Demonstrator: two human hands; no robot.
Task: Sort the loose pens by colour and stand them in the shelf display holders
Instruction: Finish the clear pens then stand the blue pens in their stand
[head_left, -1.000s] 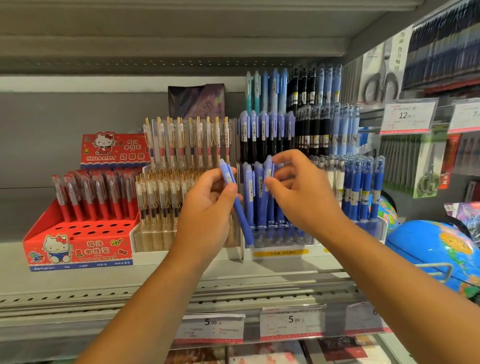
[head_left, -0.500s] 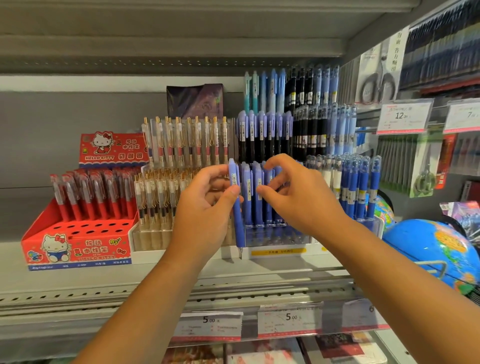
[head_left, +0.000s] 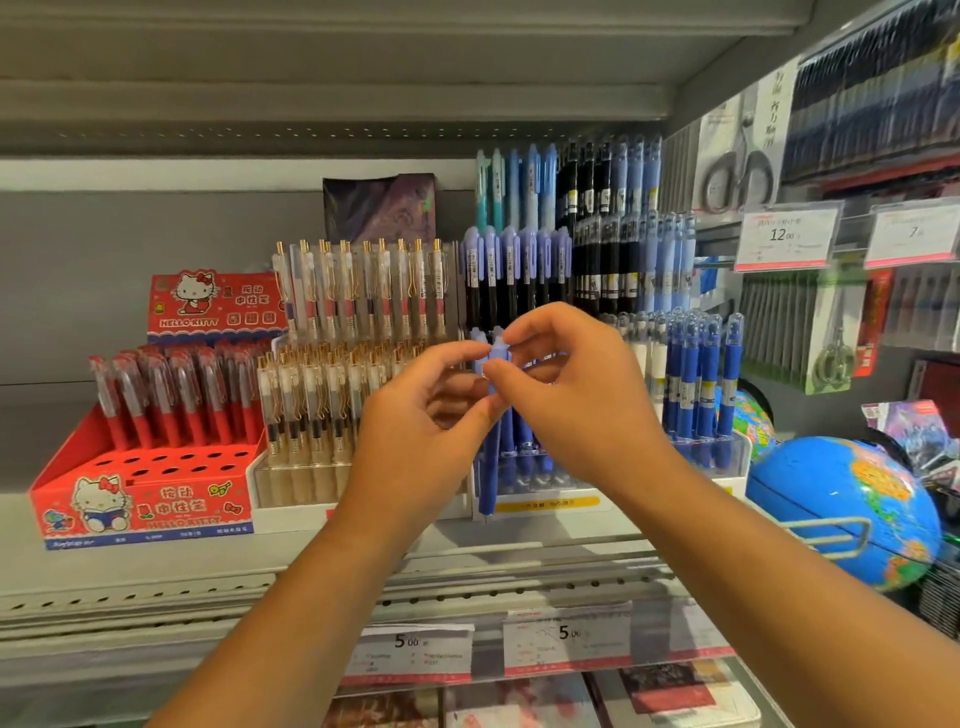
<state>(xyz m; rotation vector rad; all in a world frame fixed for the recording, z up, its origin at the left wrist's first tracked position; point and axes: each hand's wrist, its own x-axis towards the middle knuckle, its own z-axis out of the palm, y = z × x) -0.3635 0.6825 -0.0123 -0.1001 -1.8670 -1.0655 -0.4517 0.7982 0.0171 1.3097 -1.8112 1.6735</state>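
A blue pen (head_left: 491, 457) hangs almost upright in front of the tiered clear holder (head_left: 540, 499) of blue pens at the shelf's middle. My left hand (head_left: 426, 431) pinches the pen near its top between thumb and fingers. My right hand (head_left: 576, 395) meets it from the right, its thumb and forefinger pinching the pen's top end. The pen's tip reaches the holder's front label. My hands hide the holder's lower front row.
A red Hello Kitty box (head_left: 140, 499) with red pens stands at the left. Clear gold-clip pens (head_left: 363, 312) fill the holder beside it. Dark blue pens (head_left: 701, 384) stand to the right, then a globe (head_left: 841, 509). Price tags (head_left: 566, 639) line the shelf edge.
The blue pen went from tilted to nearly upright and shifted right toward the blue holder. My right hand left the standing pens and came onto the pen's top.
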